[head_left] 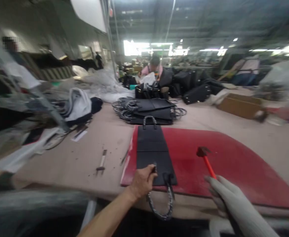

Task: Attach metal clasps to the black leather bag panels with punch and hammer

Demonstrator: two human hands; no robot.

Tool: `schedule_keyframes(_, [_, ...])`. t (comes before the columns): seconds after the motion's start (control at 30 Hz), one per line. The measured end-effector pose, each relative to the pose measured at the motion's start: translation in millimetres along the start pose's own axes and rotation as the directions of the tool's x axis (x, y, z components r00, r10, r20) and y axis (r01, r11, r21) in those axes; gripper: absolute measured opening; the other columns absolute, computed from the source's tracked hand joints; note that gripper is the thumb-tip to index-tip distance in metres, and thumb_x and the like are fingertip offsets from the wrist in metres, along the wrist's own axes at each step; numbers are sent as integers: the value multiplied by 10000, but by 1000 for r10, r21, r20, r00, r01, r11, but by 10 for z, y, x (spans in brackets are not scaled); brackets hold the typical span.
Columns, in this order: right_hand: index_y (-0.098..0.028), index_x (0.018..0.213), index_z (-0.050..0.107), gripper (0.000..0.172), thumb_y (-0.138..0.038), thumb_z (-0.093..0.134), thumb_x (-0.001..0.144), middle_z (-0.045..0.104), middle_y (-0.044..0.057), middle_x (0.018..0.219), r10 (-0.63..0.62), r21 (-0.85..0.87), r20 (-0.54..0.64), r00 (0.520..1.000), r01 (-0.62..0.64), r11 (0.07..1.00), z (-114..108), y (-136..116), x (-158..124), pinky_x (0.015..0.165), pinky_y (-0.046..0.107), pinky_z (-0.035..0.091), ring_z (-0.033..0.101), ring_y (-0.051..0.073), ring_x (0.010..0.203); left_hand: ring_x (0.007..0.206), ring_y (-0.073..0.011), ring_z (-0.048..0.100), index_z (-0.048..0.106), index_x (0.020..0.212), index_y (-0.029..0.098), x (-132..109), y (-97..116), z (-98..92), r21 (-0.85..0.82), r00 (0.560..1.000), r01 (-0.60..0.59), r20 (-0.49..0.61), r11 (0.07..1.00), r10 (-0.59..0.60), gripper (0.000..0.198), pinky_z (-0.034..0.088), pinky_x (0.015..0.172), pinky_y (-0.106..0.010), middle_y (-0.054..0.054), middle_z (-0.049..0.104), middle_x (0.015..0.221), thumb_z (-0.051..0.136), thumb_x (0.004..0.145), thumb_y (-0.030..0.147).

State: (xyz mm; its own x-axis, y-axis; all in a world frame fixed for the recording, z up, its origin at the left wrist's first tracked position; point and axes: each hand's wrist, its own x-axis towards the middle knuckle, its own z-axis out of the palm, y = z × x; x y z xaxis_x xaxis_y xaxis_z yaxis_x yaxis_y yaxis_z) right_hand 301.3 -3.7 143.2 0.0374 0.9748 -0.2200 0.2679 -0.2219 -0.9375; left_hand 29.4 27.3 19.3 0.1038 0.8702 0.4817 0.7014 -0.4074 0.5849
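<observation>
My left hand (143, 181), bare, is closed with thumb and finger pinching a small dark piece with a shiny top (155, 167); its exact kind is hard to make out. It is held over the near half of a flat black leather bag panel (150, 141). A braided black-and-white handle (167, 210) loops off the panel's near end past the table edge, and another handle (149, 119) stands at the far end. My right hand (223, 191), in a pale glove, grips a hammer (209, 164) by its red handle, its dark head above the red mat (233, 154).
More black panels with braided handles (154, 108) are stacked behind the mat. A pronged tool (101, 163) lies left on the beige table (85, 171). Farther back are black bags (198, 93), a cardboard box (241, 106), plastic wrap (105, 84) and a seated person (146, 70).
</observation>
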Motion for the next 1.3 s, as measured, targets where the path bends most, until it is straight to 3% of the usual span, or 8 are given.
schedule_keyframes(0.1, [-214,987,551,377,-577,595,896,428,-99,552,-32,-19,-81,996,31,999,-44,-36,-26,436,243,353,418,107,440,817,-188,783,635,1020,212,-30,-54,84,-252,998,-67,-23,966,63,165,619,749,-244,-50,785,908,556,915,114])
schedule_keyframes(0.33, [-245,755,434,407,-599,547,920,376,-98,488,-10,-35,55,998,12,999,255,-89,-47,423,233,290,344,95,414,836,-182,777,600,1035,229,-45,-125,17,-271,999,-36,-2,962,37,135,615,769,-256,-33,775,911,531,947,154])
schedule_keyframes(0.57, [-221,910,583,431,-649,530,916,509,-43,662,-82,-80,183,980,98,992,267,-390,-81,457,267,391,516,134,498,834,-196,772,600,1025,215,-19,-99,1,-252,999,-33,15,967,38,128,610,771,-271,-48,766,911,538,938,144])
schedule_keyframes(0.7, [-252,686,480,372,-535,504,927,528,-12,577,-317,-508,162,934,355,785,315,-487,-60,486,294,356,513,162,508,834,-199,771,601,1012,215,-24,-100,-3,-247,999,-29,15,969,34,119,609,765,-272,-48,761,906,543,938,142])
schedule_keyframes(0.87, [-261,865,569,335,-512,403,1011,544,-27,560,-536,-565,114,837,498,658,368,-703,-112,510,296,383,534,167,470,850,-207,772,604,1030,211,-35,-123,25,-226,999,-41,10,973,44,121,613,776,-283,-58,766,921,547,942,151])
schedule_keyframes(1.07, [-260,723,529,297,-461,466,932,602,34,560,-459,-784,255,851,460,417,351,-611,-25,473,302,300,553,196,462,818,-202,772,611,1022,216,-29,-134,30,-204,998,-45,30,978,52,117,615,752,-281,-48,766,902,552,938,159])
schedule_keyframes(1.23, [-270,925,595,327,-507,389,1016,643,25,638,-618,-604,67,783,525,600,335,-702,-93,483,302,407,581,187,480,852,-200,771,605,1035,218,-34,-131,14,-206,998,-43,37,978,51,120,617,781,-281,-55,767,930,541,946,168])
schedule_keyframes(1.3, [-261,902,609,333,-480,385,1015,655,38,629,-630,-637,94,771,533,557,352,-623,-98,468,310,401,580,194,454,841,-207,769,606,1031,216,-38,-143,19,-212,997,-38,51,977,50,117,619,776,-294,-60,764,924,541,944,173])
